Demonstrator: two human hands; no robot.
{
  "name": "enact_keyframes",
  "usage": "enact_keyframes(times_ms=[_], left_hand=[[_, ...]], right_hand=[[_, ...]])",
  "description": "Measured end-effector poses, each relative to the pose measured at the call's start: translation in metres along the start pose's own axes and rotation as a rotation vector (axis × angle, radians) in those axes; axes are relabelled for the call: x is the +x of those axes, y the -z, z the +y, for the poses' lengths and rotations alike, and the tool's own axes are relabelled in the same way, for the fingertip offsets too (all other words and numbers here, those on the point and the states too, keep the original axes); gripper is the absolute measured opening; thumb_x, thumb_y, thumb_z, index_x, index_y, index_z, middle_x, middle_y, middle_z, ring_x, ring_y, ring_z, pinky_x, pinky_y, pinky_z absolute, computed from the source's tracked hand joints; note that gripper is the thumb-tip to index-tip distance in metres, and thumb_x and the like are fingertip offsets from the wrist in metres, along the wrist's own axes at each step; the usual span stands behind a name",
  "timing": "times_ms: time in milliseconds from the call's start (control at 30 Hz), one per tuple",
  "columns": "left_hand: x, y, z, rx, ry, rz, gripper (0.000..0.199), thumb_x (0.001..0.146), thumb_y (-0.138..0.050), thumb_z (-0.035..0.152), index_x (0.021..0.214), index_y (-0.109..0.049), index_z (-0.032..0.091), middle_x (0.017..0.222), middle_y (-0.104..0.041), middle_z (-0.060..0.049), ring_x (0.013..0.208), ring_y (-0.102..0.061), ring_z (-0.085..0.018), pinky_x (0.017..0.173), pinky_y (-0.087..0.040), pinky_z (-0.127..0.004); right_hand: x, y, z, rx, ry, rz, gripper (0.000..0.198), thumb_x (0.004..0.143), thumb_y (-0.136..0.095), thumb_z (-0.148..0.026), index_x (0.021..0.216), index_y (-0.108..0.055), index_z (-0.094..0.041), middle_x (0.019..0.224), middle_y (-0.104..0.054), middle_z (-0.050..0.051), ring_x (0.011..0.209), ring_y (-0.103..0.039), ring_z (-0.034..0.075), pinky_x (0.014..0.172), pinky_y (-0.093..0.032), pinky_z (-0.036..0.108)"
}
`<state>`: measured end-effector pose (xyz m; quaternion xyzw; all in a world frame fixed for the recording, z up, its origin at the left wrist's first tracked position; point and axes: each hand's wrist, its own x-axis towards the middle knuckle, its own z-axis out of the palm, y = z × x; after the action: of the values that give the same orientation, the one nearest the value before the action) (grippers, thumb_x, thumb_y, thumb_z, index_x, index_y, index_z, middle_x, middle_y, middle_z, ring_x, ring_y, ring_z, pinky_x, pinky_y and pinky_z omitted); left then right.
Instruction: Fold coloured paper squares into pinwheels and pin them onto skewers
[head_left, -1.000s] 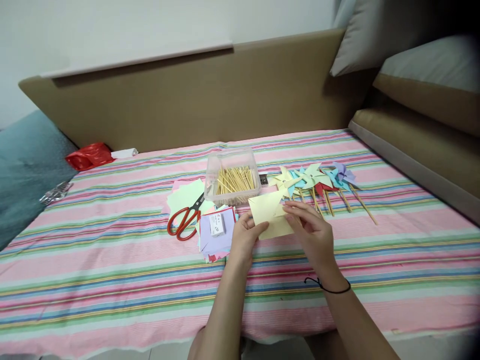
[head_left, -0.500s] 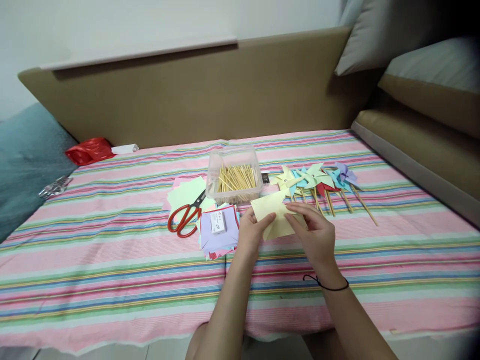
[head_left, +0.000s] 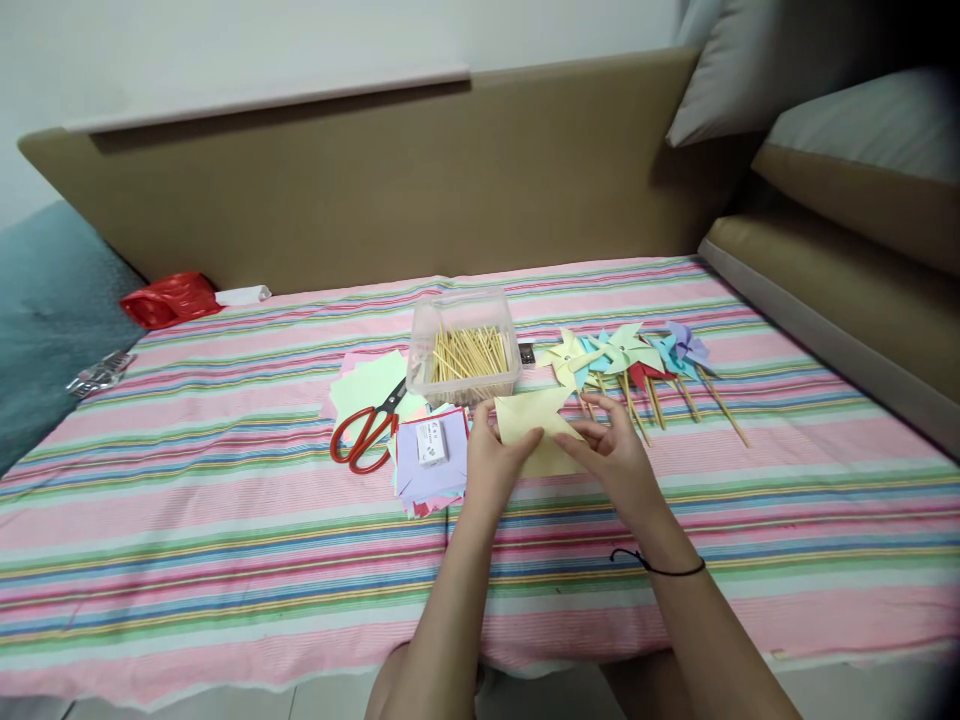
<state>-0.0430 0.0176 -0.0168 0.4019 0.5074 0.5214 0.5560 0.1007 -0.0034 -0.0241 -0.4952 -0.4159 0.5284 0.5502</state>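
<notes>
Item: one yellow paper [head_left: 529,411], pointed at its upper right. Location: in both hands above the sofa seat [head_left: 247,560], between the clear box [head_left: 421,345] and the front edge, near mid-width.

Left hand [head_left: 493,458]: fingers gripping the paper's left side, thumb across its face. Fault foreseen: a stray crease, should that thumb press hard.

Right hand [head_left: 621,450]: thumb and fingers appear to pinch the right-hand edge. Faults foreseen: a tear, if the two hands pull apart; a corner springing loose, if this pinch slackens. Whether the pointed part is a slit or only a fold, I cannot tell from where I stand.

Cord bracelet [head_left: 679,572], black, right wrist: its loose end could snag on a paper edge.

Paper pinwheels [head_left: 626,347], on sticks, towards the right end, just beyond the right hand: blades liable to bending, should the knuckles swing outward.

Paper stack [head_left: 414,490], topped by a small white box [head_left: 433,443], beside the left hand: apt to slide askew if the forearm sweeps left.
</notes>
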Motion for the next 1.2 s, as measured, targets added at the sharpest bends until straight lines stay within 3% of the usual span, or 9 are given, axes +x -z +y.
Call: enact_keyframes(times_ms=[267,433,667,1200], left_hand=[[-0.006,-0.001,0.003,0.023,0.028,-0.07,0.058,0.062,-0.078,0.029,0.109,-0.044,0.02,0.079,-0.07,-0.003,0.067,-0.068,-0.02,0.058,-0.052,-0.028],[-0.008,-0.002,0.006,-0.094,0.1,-0.047,0.042,0.072,-0.069,0.038,0.103,-0.045,0.021,0.062,-0.067,0.001,0.053,-0.064,-0.016,0.053,-0.049,-0.026],[-0.008,-0.001,0.004,-0.036,0.064,-0.048,0.059,0.059,-0.08,0.034,0.105,-0.047,0.02,0.068,-0.071,-0.001,0.057,-0.066,-0.018,0.052,-0.048,-0.024],[-0.008,0.0,0.006,0.01,0.03,-0.044,0.055,0.061,-0.078,0.032,0.105,-0.046,0.021,0.076,-0.071,-0.003,0.062,-0.067,-0.019,0.056,-0.051,-0.028]], right_hand=[[0.0,-0.004,-0.001,0.039,-0.093,0.05,0.065,0.063,-0.082,-0.037,0.115,-0.044,-0.027,0.084,-0.075,0.003,0.07,-0.07,0.021,0.061,-0.056,0.031],[-0.001,-0.004,-0.002,0.066,-0.102,0.109,0.066,0.061,-0.083,-0.038,0.114,-0.046,-0.026,0.082,-0.074,0.003,0.069,-0.07,0.022,0.057,-0.055,0.03],[-0.003,-0.011,-0.002,0.065,-0.036,0.131,0.064,0.062,-0.082,-0.037,0.113,-0.045,-0.026,0.081,-0.073,0.003,0.07,-0.069,0.021,0.059,-0.054,0.03],[-0.005,-0.017,-0.004,0.044,-0.022,0.147,0.064,0.063,-0.08,-0.038,0.114,-0.045,-0.026,0.081,-0.071,0.003,0.073,-0.068,0.023,0.065,-0.055,0.035]])
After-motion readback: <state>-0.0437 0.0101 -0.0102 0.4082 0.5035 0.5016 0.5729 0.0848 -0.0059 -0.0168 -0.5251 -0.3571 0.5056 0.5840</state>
